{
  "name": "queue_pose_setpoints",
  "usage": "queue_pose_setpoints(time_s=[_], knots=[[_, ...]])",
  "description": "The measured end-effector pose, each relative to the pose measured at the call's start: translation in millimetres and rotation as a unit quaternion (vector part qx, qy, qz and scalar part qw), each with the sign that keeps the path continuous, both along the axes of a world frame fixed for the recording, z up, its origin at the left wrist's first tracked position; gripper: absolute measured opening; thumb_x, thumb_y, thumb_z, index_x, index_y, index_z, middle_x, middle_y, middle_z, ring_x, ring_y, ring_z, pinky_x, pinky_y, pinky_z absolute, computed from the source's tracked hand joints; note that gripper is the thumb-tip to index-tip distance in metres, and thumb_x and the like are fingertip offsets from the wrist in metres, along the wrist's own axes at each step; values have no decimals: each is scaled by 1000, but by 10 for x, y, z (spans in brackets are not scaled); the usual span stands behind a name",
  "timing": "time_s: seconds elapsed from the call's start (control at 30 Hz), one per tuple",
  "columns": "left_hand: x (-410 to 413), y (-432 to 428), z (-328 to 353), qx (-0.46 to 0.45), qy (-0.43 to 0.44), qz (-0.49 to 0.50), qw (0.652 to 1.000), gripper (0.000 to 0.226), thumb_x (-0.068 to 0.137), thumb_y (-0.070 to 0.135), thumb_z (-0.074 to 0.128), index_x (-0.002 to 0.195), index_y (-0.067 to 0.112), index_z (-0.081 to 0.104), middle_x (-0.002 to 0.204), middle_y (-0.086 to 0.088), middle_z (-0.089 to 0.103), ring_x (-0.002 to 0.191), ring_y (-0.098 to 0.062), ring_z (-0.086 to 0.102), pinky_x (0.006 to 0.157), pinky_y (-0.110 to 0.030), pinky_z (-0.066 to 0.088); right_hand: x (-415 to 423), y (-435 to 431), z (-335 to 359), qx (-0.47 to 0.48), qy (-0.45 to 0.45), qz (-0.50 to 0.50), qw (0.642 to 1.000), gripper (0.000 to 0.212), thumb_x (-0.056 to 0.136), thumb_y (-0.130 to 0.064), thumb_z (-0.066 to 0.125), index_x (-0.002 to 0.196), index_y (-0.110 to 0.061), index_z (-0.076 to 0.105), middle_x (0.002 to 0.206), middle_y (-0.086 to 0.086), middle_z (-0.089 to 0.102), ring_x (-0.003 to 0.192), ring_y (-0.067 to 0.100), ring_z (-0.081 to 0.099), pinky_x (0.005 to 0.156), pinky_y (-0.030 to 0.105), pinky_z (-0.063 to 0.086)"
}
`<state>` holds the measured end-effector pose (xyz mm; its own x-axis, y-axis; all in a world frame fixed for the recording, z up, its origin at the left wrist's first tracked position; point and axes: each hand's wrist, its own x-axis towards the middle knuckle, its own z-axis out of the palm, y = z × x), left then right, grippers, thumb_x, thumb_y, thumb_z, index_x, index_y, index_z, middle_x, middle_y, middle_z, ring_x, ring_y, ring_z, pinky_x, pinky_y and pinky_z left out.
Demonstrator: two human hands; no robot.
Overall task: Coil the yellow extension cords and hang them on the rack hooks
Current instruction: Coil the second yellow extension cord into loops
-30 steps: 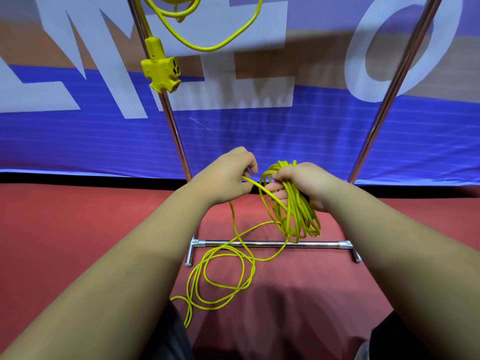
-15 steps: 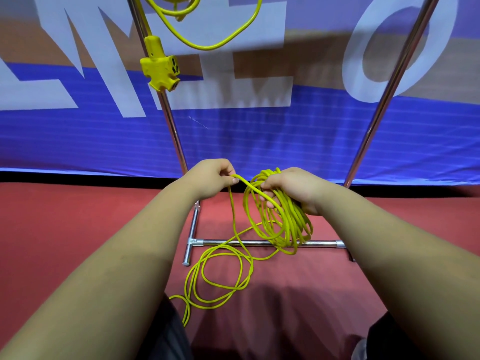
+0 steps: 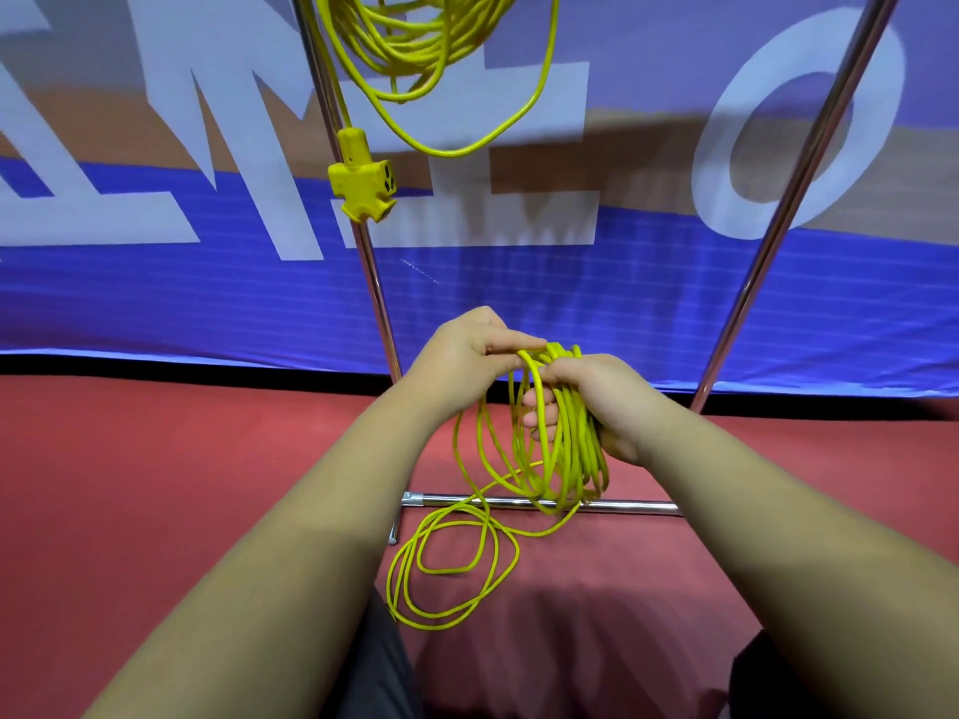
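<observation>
My right hand (image 3: 602, 402) grips a bundle of coiled yellow extension cord (image 3: 565, 448) that hangs below it in several loops. My left hand (image 3: 467, 350) pinches a strand of the same cord right at the top of the bundle, touching my right hand's fingers. The loose rest of the cord (image 3: 446, 568) lies in a few loops on the red floor. Another yellow cord coil (image 3: 415, 38) hangs from the top of the rack, and its yellow multi-socket end (image 3: 363, 186) dangles beside the left pole.
The metal rack has a left pole (image 3: 358, 236), a right pole (image 3: 799, 189) and a low crossbar (image 3: 622, 507) on the red floor (image 3: 155, 485). A blue banner (image 3: 155, 293) with large white letters stands behind it. My dark-clothed knees show at the bottom edge.
My left hand went left to draw out a strand, then came back to the bundle and laid on another loop. The floor loops have shrunk and the view tilted up.
</observation>
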<state>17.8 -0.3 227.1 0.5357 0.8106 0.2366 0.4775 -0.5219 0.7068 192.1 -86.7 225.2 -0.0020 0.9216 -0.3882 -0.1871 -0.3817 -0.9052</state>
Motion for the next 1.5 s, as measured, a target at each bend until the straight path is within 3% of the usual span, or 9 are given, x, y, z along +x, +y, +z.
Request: queue_pose_setpoints(time_s=[0.1, 0.2, 0.33, 0.5, 0.73, 0.93, 1.13, 1.3, 1.5], knots=[[11, 10, 128, 32, 10, 0, 999, 42, 93, 9, 73, 130, 29, 73, 96, 7, 53, 80, 1, 57, 77, -11, 42, 5, -31, 194, 5, 36, -42, 998, 21, 104, -18, 58, 100, -2, 70, 75, 10, 72, 62, 24, 73, 63, 42, 65], [-14, 40, 181, 7, 44, 30, 999, 50, 93, 13, 72, 139, 23, 57, 107, 5, 59, 80, -10, 62, 75, -21, 49, 31, -35, 392, 19, 44, -43, 998, 24, 104, -33, 62, 90, -14, 64, 67, 1, 55, 49, 16, 51, 53, 33, 55], [22, -61, 43, -57, 99, 67, 991, 39, 84, 9, 68, 119, 19, 55, 100, 4, 62, 70, -12, 61, 56, -19, 43, 35, -72, 463, 65, 7, -20, 998, 26, 101, -37, 69, 90, -16, 60, 66, 0, 46, 47, 15, 37, 49, 31, 42], [-106, -89, -350, -126, 131, 99, 978, 19, 88, 23, 77, 100, 19, 62, 82, 7, 65, 70, -15, 59, 61, -26, 46, 99, -192, 335, 34, 55, -47, 997, 19, 104, -28, 60, 90, -14, 58, 60, -3, 42, 41, 14, 37, 46, 29, 41], [-144, 21, -254, -51, 94, 120, 987, 27, 83, 27, 84, 87, 27, 58, 77, 8, 63, 69, -11, 56, 65, -32, 47, 141, -201, 372, 22, 53, -28, 998, 24, 102, -28, 62, 83, -14, 59, 62, 3, 51, 44, 19, 47, 52, 31, 47], [-171, 100, -144, 57, -21, 153, 986, 25, 87, 7, 74, 90, 31, 79, 87, 12, 70, 87, 1, 64, 77, -19, 48, 178, -168, 403, 24, 27, 5, 999, 32, 95, -42, 75, 105, -12, 72, 78, 8, 74, 66, 26, 73, 67, 40, 59], [-91, 128, -143, 141, 29, 60, 988, 35, 86, 6, 73, 101, 37, 81, 88, 11, 63, 86, -10, 64, 78, -41, 54, 183, -91, 357, 0, 52, 35, 998, 36, 90, -53, 77, 95, -18, 71, 73, -1, 67, 59, 16, 65, 64, 34, 58], [-52, 101, -149, 173, 34, 25, 984, 39, 90, 10, 71, 116, 39, 77, 93, 14, 59, 90, -7, 61, 79, -33, 51, 167, -22, 299, -13, 59, 66, 996, 14, 96, -33, 75, 97, -20, 69, 69, -3, 59, 50, 11, 51, 53, 29, 51], [-100, 219, -222, 92, 109, 61, 988, 30, 90, 19, 75, 118, 30, 72, 95, 12, 64, 88, -2, 57, 77, -12, 41, 215, 75, 249, -32, 36, 114, 992, 11, 100, -27, 65, 94, -17, 63, 64, -5, 47, 41, 8, 36, 46, 26, 38]])
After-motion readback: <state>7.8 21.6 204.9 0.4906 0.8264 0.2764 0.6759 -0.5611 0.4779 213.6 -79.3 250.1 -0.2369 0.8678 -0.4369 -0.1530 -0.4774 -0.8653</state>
